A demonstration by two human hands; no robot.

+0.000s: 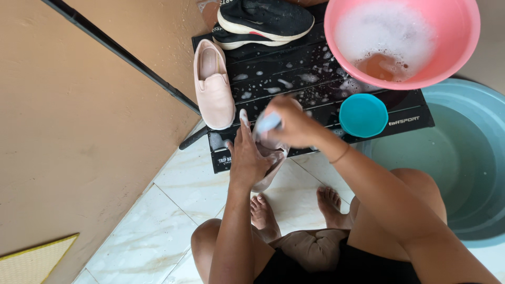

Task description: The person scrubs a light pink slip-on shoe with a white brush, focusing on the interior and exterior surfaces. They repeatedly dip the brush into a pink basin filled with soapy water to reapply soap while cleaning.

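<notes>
From the head camera, the left hand (247, 158) gripped a pale pink shoe (269, 167) at the wet black mat's (315, 68) front edge; the right hand (294, 123) clasped a blurred brush (267, 122) on it; scrubbing seemed midway; its mate (213, 84) and black sneakers (265, 20) lay unrinsed beside the sudsy pink basin (463, 31).

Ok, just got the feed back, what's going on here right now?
A person is crouched over a black slatted platform, scrubbing a pink slip-on shoe. The left hand steadies that shoe at the platform's near edge while the right hand works a light blue brush over it. The matching pink shoe and a black sneaker lie on the suds-flecked platform, beside a small teal bowl and a pink basin of foamy water.
</notes>
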